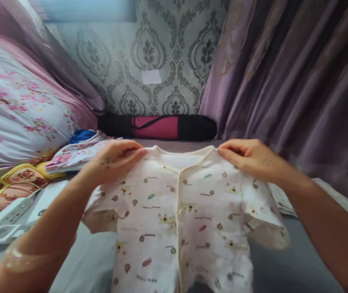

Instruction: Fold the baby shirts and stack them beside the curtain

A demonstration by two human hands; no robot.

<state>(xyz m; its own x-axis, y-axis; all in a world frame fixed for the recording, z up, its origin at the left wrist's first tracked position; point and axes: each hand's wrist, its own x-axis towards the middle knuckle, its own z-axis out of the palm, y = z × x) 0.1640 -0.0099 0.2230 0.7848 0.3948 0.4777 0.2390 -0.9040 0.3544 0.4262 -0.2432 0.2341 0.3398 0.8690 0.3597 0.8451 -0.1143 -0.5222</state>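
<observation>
While left hand (117, 158) and right hand (249, 156) are pinching shoulders, shirt (152, 195) is hanging lengthwise below grip, neither hand sitting nearer tbh

From my end of the feed, I can read no word with certainty. Toward six o'clock, the short-sleeved button-front shirt (149, 224) carries scattered lines of tiny dark lettering (146, 279) among its printed motifs, too blurred for me to spell out. Just below nine o'clock, the yellow cartoon cushion (17, 191) bears a dark, Chinese-looking character (33, 171); I cannot tell which.
</observation>
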